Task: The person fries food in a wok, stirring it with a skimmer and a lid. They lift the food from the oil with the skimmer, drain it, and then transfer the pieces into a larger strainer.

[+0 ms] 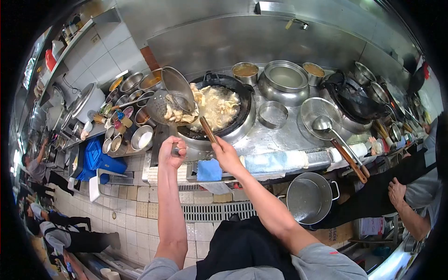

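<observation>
Left hand (171, 152) clenched round the metal handle (173, 130) of the skimmer (157, 105); a grey stub shows at the fist. Right hand (226, 155) grasping the wooden handle (208, 130) of the strainer (176, 86), fingers wrapped near its lower end. Skimmer sits at the left edge of the wok (245, 93), bowl up, bearing pale, fried-looking pieces (176, 115); strainer tilted close over them, whether touching I cannot tell. More pieces lie in the frothing liquid (223, 112) in the wok, likely hot oil. Handling, as I judge it: skimmer stiff, fairly light alone, nose-heavy once loaded, since the weight lies well out from the fist; a firm grip low on the handle, wrist locked, suits it. Metal may conduct heat, so best kept away from the bowl end. Strainer lighter, its rim stiff; wood gives the cooler, surer hold, though grease could make it slick. Pieces look light and irregular, crisp or soft I cannot tell, probably oily, apt to slide if the bowl tips; better borne from beneath than squeezed. Farther out, right: ladle (322, 123) resting in a wide bowl (311, 108) on the steel stove top (268, 144).
</observation>
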Demonstrator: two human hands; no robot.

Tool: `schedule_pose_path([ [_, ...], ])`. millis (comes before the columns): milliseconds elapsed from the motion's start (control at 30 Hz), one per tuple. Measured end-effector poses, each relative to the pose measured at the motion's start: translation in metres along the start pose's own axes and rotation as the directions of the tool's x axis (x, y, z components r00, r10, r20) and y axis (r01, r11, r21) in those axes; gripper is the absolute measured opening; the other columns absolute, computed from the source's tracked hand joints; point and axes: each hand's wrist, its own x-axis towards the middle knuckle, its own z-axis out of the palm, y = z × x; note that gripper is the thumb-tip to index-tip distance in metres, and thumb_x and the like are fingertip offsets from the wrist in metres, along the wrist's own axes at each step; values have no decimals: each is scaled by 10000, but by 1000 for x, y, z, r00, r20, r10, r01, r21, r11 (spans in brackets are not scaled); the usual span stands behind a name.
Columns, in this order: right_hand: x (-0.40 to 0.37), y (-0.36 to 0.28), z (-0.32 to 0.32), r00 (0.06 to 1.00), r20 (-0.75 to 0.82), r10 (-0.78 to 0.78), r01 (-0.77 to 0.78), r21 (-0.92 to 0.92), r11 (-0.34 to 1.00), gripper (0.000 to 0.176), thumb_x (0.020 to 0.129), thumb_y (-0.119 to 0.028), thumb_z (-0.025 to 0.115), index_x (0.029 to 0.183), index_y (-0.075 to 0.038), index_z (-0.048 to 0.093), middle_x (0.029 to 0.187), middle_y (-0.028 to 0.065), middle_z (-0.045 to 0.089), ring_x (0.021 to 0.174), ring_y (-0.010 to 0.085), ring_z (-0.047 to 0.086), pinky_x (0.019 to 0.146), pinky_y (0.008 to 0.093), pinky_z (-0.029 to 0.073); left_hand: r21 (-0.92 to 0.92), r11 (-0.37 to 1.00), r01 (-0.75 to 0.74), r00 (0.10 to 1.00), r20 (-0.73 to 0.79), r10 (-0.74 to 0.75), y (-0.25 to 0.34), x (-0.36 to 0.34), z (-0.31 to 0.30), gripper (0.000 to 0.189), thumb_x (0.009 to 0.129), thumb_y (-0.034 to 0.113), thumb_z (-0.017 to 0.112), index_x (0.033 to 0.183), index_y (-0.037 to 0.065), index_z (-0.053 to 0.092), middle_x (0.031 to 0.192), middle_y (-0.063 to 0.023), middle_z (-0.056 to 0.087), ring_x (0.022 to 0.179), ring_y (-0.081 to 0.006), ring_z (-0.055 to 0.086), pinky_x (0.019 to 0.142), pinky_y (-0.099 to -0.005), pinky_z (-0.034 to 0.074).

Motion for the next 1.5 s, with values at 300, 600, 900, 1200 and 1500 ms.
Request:
schedule_pose_path([
  [300, -31, 1, 7, 996, -36, -76, 78, 64, 995, 463, 931, -239, 516, 1331, -14, 448, 1096, 254, 614, 1033, 300, 608, 888, 346, 441, 324, 930, -175, 974, -83, 212, -2, -4, 4, 53, 787, 56, 492, 814, 60, 447, 569, -30, 439, 453, -130, 429, 382, -261, 339],
  [600, 6, 24, -92, 950, -311, -28, -23, -161, 987, 452, 934, -240, 517, 1332, -32, 468, 719, 77, 630, 634, 158, 600, 608, 293, 479, 690, 674, -263, 851, -163, 499, -12, -12, 11, 178, 711, -15, 529, 815, 16, 388, 570, -64, 450, 421, -170, 476, 320, -319, 344],
  [900, 10, 13, -58, 869, -175, 462, -349, 446, 825, 348, 968, -307, 441, 1293, -188, 400, 622, 29, 441, 377, 85, 334, 314, 236, 232, 789, 583, -192, 907, -85, 413, -32, 22, 19, 103, 702, 8, 521, 634, 15, 445, 538, -76, 453, 404, -182, 481, 318, -318, 356],
  [1200, -7, -4, 3, 755, 227, 615, -422, 886, 192, 103, 999, -297, 376, 1061, -214, 373, 678, 42, 403, 434, 75, 305, 338, 200, 190, 662, 746, -78, 951, -175, 256, -22, 26, 34, 96, 724, -1, 514, 649, -5, 455, 544, -96, 463, 416, -193, 471, 337, -322, 343],
  [1500, -20, -9, -66, 789, 365, 495, -449, 892, 58, 147, 998, -300, 383, 1003, -155, 363, 688, 28, 394, 435, 55, 294, 311, 191, 181, 589, 799, -118, 954, -158, 257, -19, 23, 29, 66, 755, 1, 508, 704, 5, 466, 560, -88, 476, 436, -175, 458, 356, -304, 341],
])
